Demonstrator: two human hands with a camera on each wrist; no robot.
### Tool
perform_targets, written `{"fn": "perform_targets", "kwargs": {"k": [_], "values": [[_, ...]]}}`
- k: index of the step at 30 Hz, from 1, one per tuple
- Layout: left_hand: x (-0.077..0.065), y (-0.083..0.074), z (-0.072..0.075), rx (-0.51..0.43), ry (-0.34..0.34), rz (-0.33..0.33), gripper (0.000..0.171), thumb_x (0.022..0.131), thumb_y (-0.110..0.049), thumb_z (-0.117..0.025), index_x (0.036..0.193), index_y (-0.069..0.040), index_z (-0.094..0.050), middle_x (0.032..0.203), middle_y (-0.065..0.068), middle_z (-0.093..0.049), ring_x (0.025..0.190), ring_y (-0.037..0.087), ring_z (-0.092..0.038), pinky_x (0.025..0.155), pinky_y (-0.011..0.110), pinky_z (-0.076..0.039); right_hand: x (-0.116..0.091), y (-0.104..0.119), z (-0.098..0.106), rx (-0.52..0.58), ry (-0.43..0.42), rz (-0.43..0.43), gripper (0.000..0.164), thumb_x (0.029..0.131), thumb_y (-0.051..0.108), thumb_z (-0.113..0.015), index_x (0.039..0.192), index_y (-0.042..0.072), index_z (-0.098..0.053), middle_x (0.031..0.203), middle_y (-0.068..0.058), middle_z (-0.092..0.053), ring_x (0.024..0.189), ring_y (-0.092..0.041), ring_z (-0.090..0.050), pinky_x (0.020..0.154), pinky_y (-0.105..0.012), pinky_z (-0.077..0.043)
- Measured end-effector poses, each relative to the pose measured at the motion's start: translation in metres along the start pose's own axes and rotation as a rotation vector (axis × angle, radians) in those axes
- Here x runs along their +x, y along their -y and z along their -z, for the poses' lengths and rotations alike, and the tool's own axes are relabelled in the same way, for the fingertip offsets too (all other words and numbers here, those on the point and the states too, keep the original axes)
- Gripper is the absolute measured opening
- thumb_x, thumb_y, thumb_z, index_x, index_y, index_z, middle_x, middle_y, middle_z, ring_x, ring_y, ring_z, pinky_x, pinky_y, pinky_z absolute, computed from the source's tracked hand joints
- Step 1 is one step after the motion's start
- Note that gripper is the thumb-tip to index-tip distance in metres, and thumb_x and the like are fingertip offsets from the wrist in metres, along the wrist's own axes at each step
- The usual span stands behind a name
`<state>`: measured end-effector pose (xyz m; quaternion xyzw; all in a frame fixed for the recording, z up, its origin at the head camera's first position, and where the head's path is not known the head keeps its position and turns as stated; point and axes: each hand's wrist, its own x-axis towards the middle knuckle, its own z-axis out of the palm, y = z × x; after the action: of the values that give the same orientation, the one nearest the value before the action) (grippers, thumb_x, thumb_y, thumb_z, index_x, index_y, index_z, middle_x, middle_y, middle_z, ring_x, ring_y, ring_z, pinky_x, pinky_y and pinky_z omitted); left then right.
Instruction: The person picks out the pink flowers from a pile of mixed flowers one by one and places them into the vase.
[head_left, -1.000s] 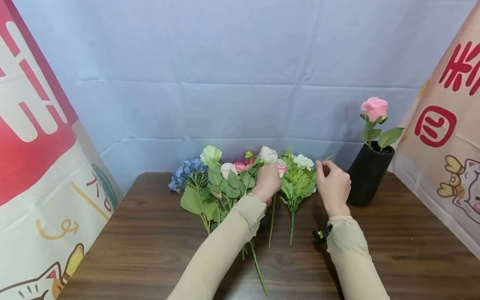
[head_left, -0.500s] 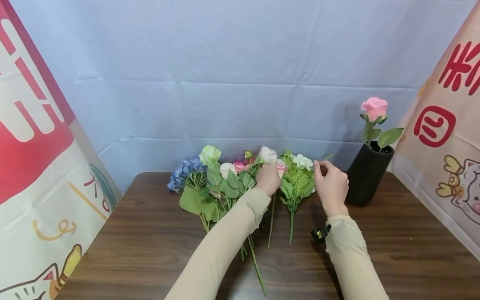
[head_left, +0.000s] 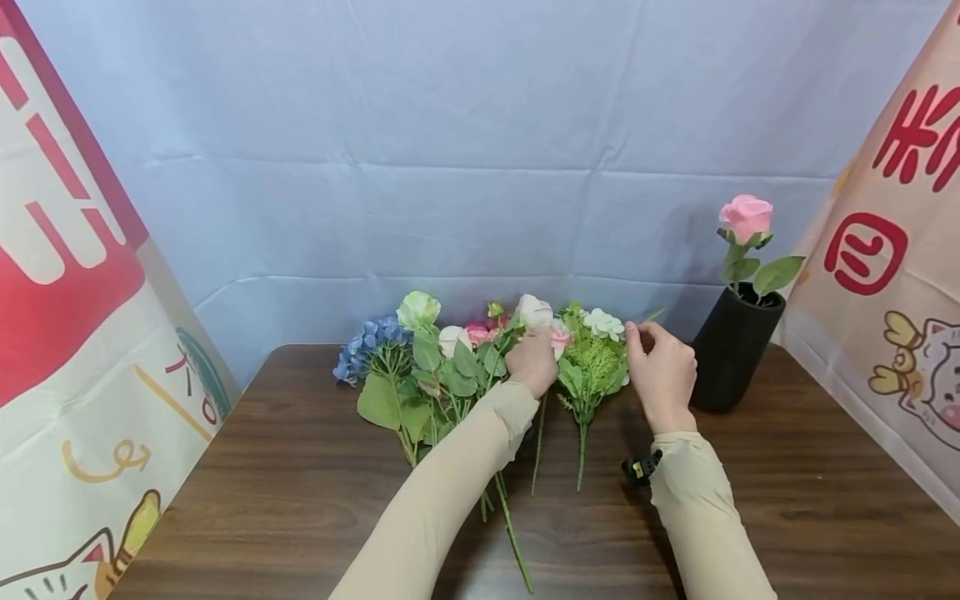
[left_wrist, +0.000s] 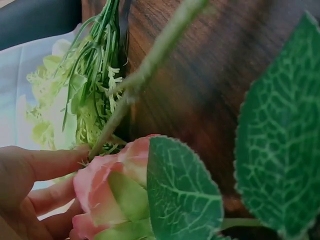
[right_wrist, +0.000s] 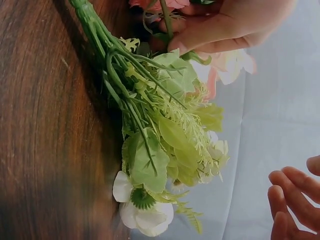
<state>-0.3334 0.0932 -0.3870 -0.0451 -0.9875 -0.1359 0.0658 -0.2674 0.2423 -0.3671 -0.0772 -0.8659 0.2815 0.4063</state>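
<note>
My left hand (head_left: 532, 362) pinches a thin green flower stem (left_wrist: 157, 57) between thumb and fingers, just below a white rose (head_left: 535, 311) in the head view. Beside those fingers in the left wrist view are a pink rose head (left_wrist: 102, 187) and veined green leaves (left_wrist: 185, 192). Right of this hand lies a green leafy bunch with small white flowers (head_left: 596, 367), its stems toward me. My right hand (head_left: 662, 375) is raised between that bunch and the black vase, fingers loosely bent and holding nothing in the right wrist view (right_wrist: 295, 200).
A black vase (head_left: 735, 350) holding one pink rose (head_left: 747, 218) stands at the right. Left of my left hand lie a blue hydrangea (head_left: 371, 348), a pale green flower (head_left: 418, 310) and other blooms with long stems on the wooden table (head_left: 300, 500). A blue cloth (head_left: 465, 225) hangs behind.
My left hand and the stem in it have shifted very slightly left, the stem's lower end with them. My right hand stays almost where it was.
</note>
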Motion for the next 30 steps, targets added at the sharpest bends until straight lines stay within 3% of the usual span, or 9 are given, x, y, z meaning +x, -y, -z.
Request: {"fn": "perform_targets", "kwargs": {"k": [12,21,30], "values": [[-0.001,0.005,0.000,-0.041,0.023,0.008,0.011,0.077,-0.027,-0.062,0.078,-0.015,-0.060,0.082,0.007,-0.064,0.063,0.021,-0.059,0.040,0.034,-0.040,0.000,0.000,0.002,0.005,0.014,0.001,0.031,0.087,0.039,-0.051,0.084,0.012,-0.066,0.064,-0.006,-0.062,0.055,-0.024,-0.053,0.053,-0.039,-0.039],[-0.005,0.006,0.002,-0.036,0.006,-0.025,0.022,0.075,-0.029,-0.064,0.090,-0.012,-0.062,0.081,0.007,-0.063,0.062,0.022,-0.059,0.040,0.034,-0.038,-0.001,0.003,0.004,0.032,0.036,-0.019,0.041,0.087,0.046,-0.045,0.094,0.012,-0.066,0.073,-0.009,-0.066,0.062,-0.025,-0.057,0.060,-0.042,-0.042],[-0.009,0.010,0.013,-0.085,0.015,-0.045,0.016,0.071,-0.029,-0.066,0.066,-0.017,-0.056,0.070,0.003,-0.060,0.054,0.017,-0.054,0.038,0.031,-0.037,0.001,0.003,0.005,0.023,0.068,-0.031,0.046,0.087,0.050,-0.043,0.096,0.012,-0.066,0.076,-0.009,-0.067,0.064,-0.025,-0.059,0.062,-0.043,-0.042]]}}
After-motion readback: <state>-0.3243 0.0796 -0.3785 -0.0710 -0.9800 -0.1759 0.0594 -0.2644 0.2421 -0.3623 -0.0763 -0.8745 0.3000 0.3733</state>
